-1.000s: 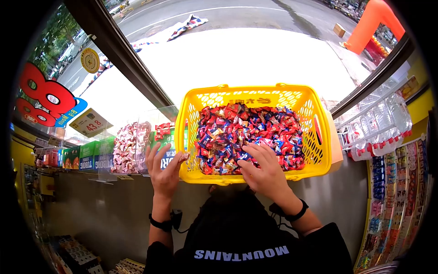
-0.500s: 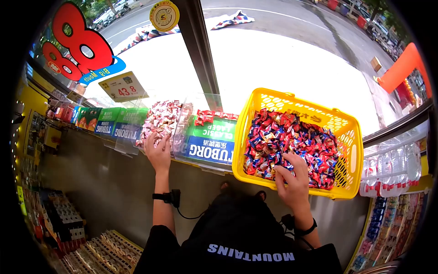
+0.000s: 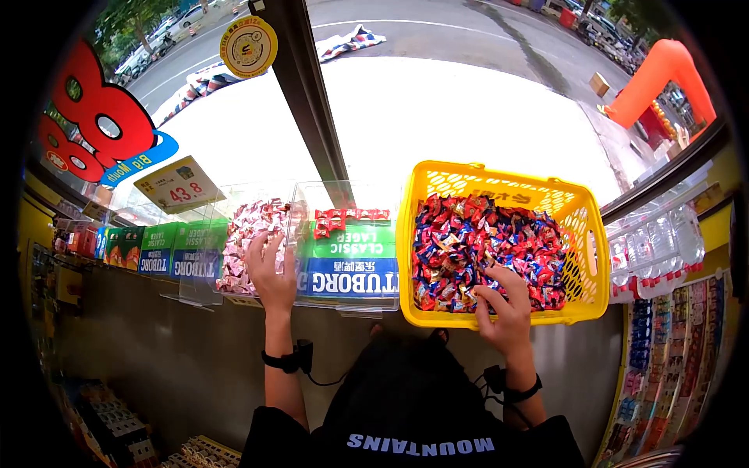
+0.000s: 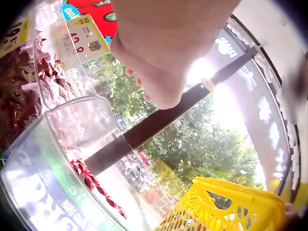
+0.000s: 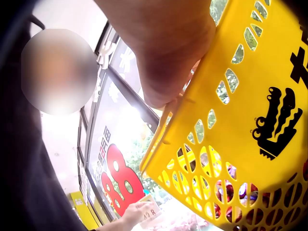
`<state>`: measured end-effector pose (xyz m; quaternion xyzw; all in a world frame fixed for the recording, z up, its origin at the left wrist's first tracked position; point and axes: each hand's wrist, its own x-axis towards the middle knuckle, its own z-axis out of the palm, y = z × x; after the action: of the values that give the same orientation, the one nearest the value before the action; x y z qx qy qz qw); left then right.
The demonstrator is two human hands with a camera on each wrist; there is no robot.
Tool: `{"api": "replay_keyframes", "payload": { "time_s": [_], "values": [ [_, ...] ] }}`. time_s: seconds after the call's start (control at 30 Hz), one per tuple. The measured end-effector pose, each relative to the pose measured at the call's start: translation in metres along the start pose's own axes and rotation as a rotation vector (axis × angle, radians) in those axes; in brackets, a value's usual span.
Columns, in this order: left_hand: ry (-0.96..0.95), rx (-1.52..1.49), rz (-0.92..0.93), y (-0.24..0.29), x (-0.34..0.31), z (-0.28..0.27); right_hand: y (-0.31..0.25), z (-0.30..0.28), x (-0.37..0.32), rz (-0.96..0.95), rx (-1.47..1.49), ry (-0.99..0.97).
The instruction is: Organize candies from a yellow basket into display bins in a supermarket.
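Observation:
In the head view, my left hand (image 3: 271,273) reaches over a heap of pink-wrapped candies (image 3: 243,269) in a clear bin, its fingers extended and spread. No candy shows between its thumb and fingers. My right hand (image 3: 507,312) is at the front rim of a yellow basket (image 3: 587,300). Its bent fingers reach over the red- and blue-wrapped candies (image 3: 499,242) inside, with a gap between thumb and forefinger. From the right wrist, this hand (image 5: 163,62) appears beside the basket's outer wall (image 5: 231,120); its fingertips are hidden there.
Between pink heap and basket stands a clear bin with a green-and-blue Tuborg carton (image 3: 351,273) and a few red candies (image 3: 335,222). A price card (image 3: 181,186) rises at left. A dark window post (image 3: 304,101) stands behind; water bottles (image 3: 655,249) are at right.
My left hand moved from the basket's left edge, where it pinched a pink-wrapped candy, to the pink heap. My right hand shifted rightward over the basket's candies. The head view turned left.

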<state>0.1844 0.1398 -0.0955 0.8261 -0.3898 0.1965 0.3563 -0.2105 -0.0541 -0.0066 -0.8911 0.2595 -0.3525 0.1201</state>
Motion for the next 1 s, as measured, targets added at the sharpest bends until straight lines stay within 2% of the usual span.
{"api": "replay_keyframes", "payload": {
  "time_s": [0.23, 0.33, 0.57, 0.67, 0.7, 0.9, 1.0],
  "values": [
    [-0.111, -0.251, 0.306, 0.127, 0.014, -0.015, 0.002, -0.007, 0.000, -0.051, -0.015, -0.017],
    [-0.168, -0.337, 0.381, 0.156, 0.014, -0.011, 0.009, -0.020, -0.003, -0.051, -0.010, -0.005],
    [-0.257, -0.335, 0.593, 0.226, 0.037, -0.021, 0.056, -0.067, -0.022, 0.030, -0.137, 0.090],
    [-0.323, -0.319, 0.702, 0.263, 0.057, -0.018, 0.073, -0.080, -0.031, 0.099, -0.033, 0.134],
    [-0.347, -0.310, 0.751, 0.277, 0.064, -0.017, 0.073, -0.090, -0.026, 0.026, -0.114, 0.127],
    [-0.465, -0.394, 0.987, 0.375, 0.090, 0.019, 0.106, -0.116, -0.033, 0.089, -0.193, 0.188],
    [-0.500, -0.402, 1.095, 0.414, 0.098, 0.064, 0.120, -0.112, -0.039, 0.098, -0.137, 0.182]
  ]
}}
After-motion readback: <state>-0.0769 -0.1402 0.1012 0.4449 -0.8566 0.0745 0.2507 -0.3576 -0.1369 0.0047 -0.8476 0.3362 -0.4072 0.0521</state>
